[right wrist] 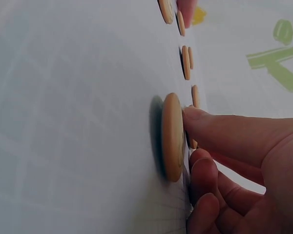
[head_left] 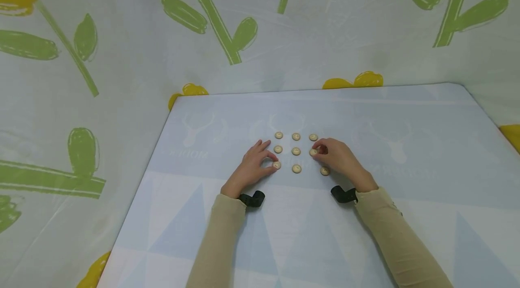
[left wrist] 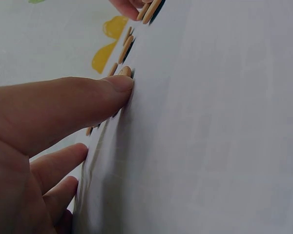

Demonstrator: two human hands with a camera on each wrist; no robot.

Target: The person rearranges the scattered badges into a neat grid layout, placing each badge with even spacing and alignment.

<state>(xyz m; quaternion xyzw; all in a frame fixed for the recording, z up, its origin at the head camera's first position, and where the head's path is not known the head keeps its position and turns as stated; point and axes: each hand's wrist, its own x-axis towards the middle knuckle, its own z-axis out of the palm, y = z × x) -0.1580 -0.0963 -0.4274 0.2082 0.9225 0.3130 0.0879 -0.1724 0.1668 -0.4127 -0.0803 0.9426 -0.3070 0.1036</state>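
Observation:
Several round, pale wooden buttons lie in three rows of three on the table. At the near left corner of the group, my left hand (head_left: 253,167) pinches a button (head_left: 276,165) between thumb and forefinger, its other fingers spread. In the left wrist view the thumb covers most of that button (left wrist: 126,71). My right hand (head_left: 340,156) pinches the right button of the middle row (head_left: 313,152). Just below that hand lies the near right button (head_left: 325,171), set a little outward of its column; it looms large in the right wrist view (right wrist: 172,139). Between the hands sits the centre button (head_left: 296,151).
The table (head_left: 308,238) wears a pale blue and white cover with triangles and deer heads. Behind it and to the left hangs a white cloth (head_left: 134,53) with green leaves and yellow flowers. Black straps (head_left: 253,199) circle both wrists.

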